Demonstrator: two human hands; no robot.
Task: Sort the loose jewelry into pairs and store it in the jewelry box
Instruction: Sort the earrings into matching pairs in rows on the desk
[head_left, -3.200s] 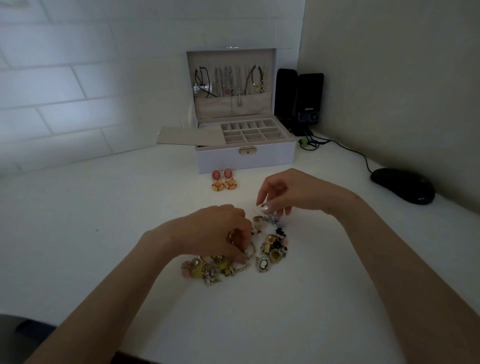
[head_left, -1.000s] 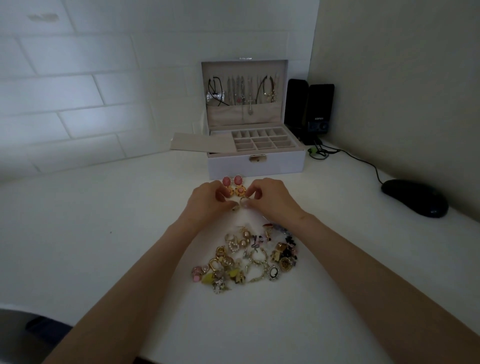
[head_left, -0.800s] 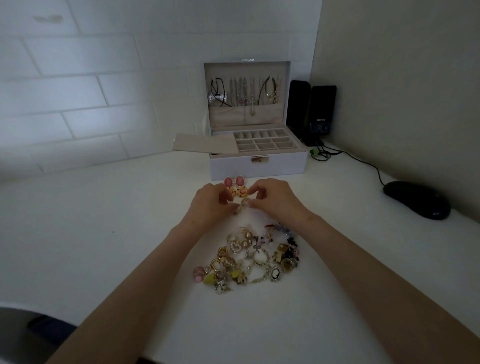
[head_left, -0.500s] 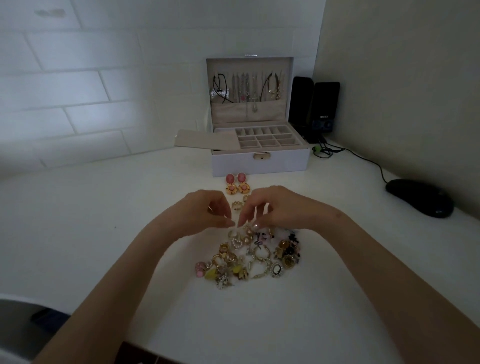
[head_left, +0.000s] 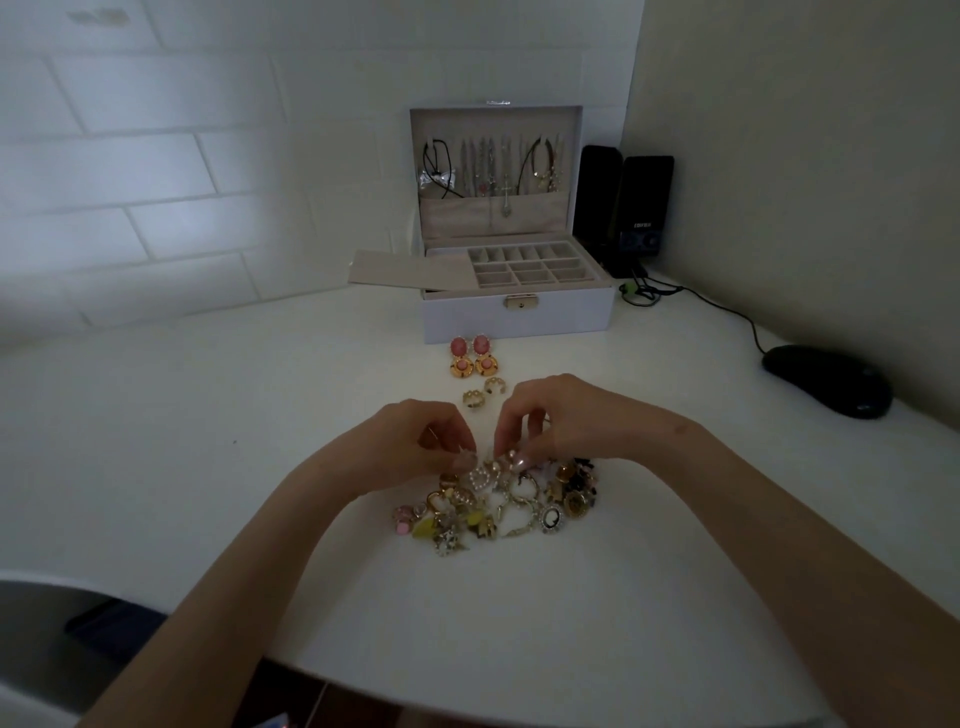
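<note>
Heaped on the white desk (head_left: 208, 415), near the front edge: loose jewelry (head_left: 493, 506), a pile lying longer from left to right than from near to far. Over its far edge, left hand (head_left: 410, 441) and right hand (head_left: 566, 415), fingers curled, tips down and touching the top pieces. Pinching a piece or only touching? Too small to tell.

Just past the hands, two gold rings (head_left: 483, 393), lying side by side, apart from the pile. Behind those, a pair of pink earrings (head_left: 472, 356), side by side and touching, long way running from near to far, pink ovals toward the box, gold rounds toward the pile.

At the back, the jewelry box (head_left: 517, 317), open, gold clasp facing forward, lid (head_left: 493, 122) standing straight up. Hanging in a row inside the lid: necklaces (head_left: 493, 166), lower ends tucked into a cloth pocket. Inside the box, on the right: a tray (head_left: 530, 267) cut into rows of small square cells. Over the left part: a flat beige cover (head_left: 400, 270), sticking out past the left wall.

Right of the box, two black speakers (head_left: 623, 208). Farther right, a black mouse (head_left: 826, 379) with its cord.

A second ago: both hands up by the pink earrings, pinching at the gold rings. Now: back down at the pile, rings left lying on the desk.
</note>
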